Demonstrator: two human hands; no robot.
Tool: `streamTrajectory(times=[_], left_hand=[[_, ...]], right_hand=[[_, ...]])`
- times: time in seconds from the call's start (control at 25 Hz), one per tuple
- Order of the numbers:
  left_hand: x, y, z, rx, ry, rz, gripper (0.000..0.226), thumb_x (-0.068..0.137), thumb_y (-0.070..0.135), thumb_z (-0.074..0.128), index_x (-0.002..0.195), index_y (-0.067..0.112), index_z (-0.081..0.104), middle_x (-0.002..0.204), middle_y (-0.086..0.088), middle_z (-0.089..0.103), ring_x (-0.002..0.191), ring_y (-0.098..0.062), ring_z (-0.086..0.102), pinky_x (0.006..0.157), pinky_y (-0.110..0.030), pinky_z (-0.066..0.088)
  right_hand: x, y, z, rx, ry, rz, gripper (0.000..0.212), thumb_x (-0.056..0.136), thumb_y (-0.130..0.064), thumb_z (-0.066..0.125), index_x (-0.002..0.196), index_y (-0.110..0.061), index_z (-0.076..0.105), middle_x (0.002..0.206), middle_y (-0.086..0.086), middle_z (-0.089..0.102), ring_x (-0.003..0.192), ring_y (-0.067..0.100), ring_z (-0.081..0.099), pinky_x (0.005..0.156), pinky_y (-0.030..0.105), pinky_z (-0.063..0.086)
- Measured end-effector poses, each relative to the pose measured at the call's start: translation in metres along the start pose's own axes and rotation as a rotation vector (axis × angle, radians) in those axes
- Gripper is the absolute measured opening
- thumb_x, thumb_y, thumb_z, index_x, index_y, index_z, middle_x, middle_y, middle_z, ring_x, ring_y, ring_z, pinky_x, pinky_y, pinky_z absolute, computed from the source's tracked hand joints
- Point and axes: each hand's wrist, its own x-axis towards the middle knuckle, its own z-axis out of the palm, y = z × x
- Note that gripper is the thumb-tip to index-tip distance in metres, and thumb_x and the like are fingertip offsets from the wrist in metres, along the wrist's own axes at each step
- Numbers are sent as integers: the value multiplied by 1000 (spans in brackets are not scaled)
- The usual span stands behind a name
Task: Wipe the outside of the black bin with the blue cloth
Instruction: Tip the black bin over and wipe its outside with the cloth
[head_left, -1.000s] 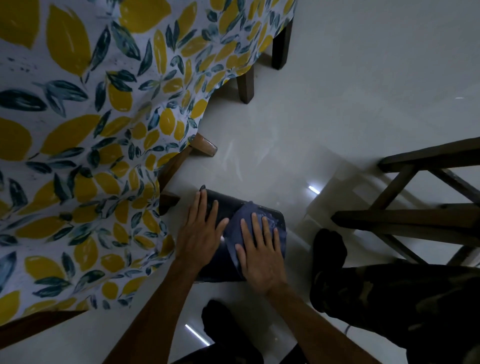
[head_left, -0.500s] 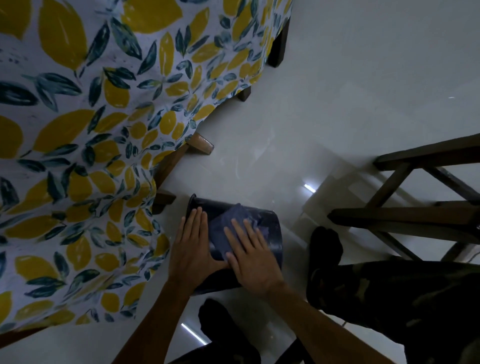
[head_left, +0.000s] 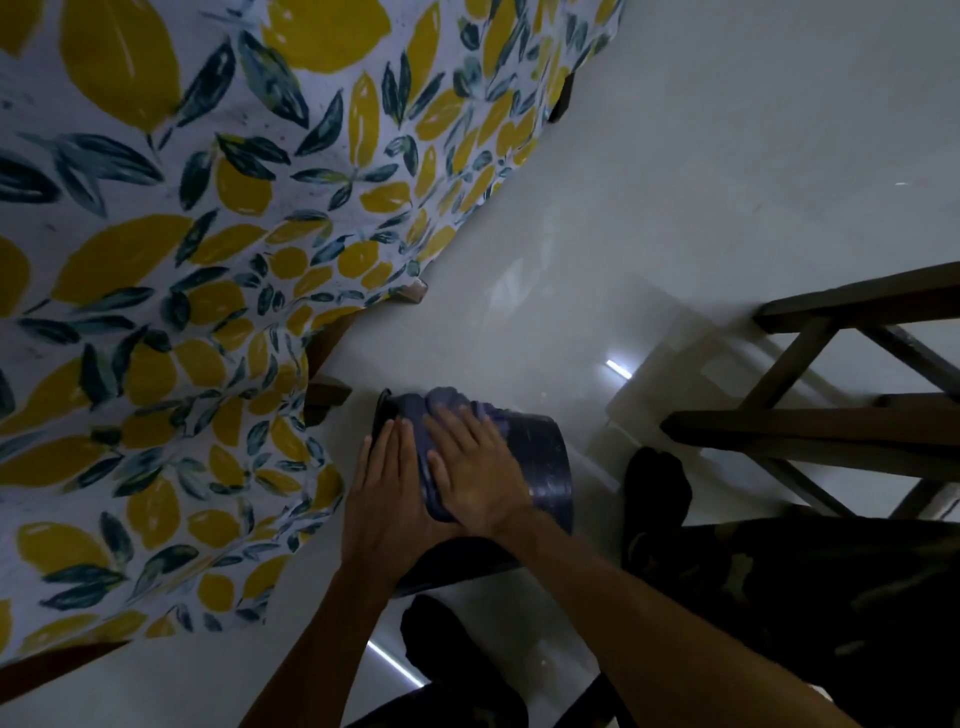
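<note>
the black bin (head_left: 540, 457) looked like smooth plastic with a dull sheen on its side. the blue cloth (head_left: 447, 415) was soft, matt, rumpled fabric. the floor (head_left: 675, 218) was glossy and threw back light streaks. the lemon-print tablecloth (head_left: 208, 260) was matt cloth; the chair frame (head_left: 810, 431) was dark wood.
</note>
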Motion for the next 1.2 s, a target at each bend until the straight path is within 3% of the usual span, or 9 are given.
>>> streamTrajectory(times=[0.08,0.32,0.4,0.52,0.6,0.72,0.84,1.04,1.2], left_hand=[[-2,1,-3,48,39,-24,116,79,84,45,155,-1,24,163,-20,26,146,-45,33,123,-51,15],[-11,13,-22,84,97,-1,155,48,96,56,158,5,-5,163,-22,24,151,-34,23,125,-44,4],[-6,12,-23,80,83,-1,152,53,97,53,158,6,-8,163,-22,22,152,-35,21,125,-48,8],[-8,12,-14,65,119,25,111,87,80,38,155,-5,16,159,-28,30,148,-41,30,119,-59,28],[-14,9,-5,79,145,41,107,89,79,34,153,-7,26,160,-27,27,148,-42,30,119,-60,27],[-27,11,-1,87,106,8,143,60,93,60,158,1,13,165,-23,18,153,-37,17,124,-53,16],[-36,20,-7,90,96,-5,151,50,95,62,159,6,7,165,-21,18,153,-35,19,124,-47,11],[-34,24,-4,126,63,13,150,51,97,58,158,4,10,164,-22,20,151,-36,21,123,-45,8],[-33,18,1,129,91,68,138,63,95,53,156,0,18,164,-24,21,151,-39,24,122,-53,20]], right_hand=[[-36,7,-2,-43,15,-60,53,108,-37,27,158,-19,23,166,6,27,155,27,19,126,47,13],[-24,40,-10,-18,125,425,59,102,-34,25,140,-3,58,148,17,54,140,37,47,121,50,30],[4,23,-16,-9,21,314,64,101,-36,16,145,-6,52,154,15,48,144,34,40,124,49,20],[-9,-10,-8,-49,-14,-68,58,105,-38,23,155,-12,36,162,11,36,152,28,27,127,50,14],[-22,-6,0,-46,-16,-145,56,108,-39,23,157,-13,30,164,10,33,154,28,24,127,47,14],[-8,35,3,-45,14,138,60,106,-37,17,144,-5,51,146,18,54,137,35,48,120,47,29],[-17,77,-8,-22,42,344,60,102,-33,21,110,1,70,114,23,69,106,40,65,105,48,43],[-64,59,-8,-106,130,523,55,101,-29,29,130,4,63,137,25,61,130,42,55,114,53,35],[-65,-6,-14,-100,88,209,55,104,-34,25,143,-8,55,153,15,48,147,34,39,124,52,15]])
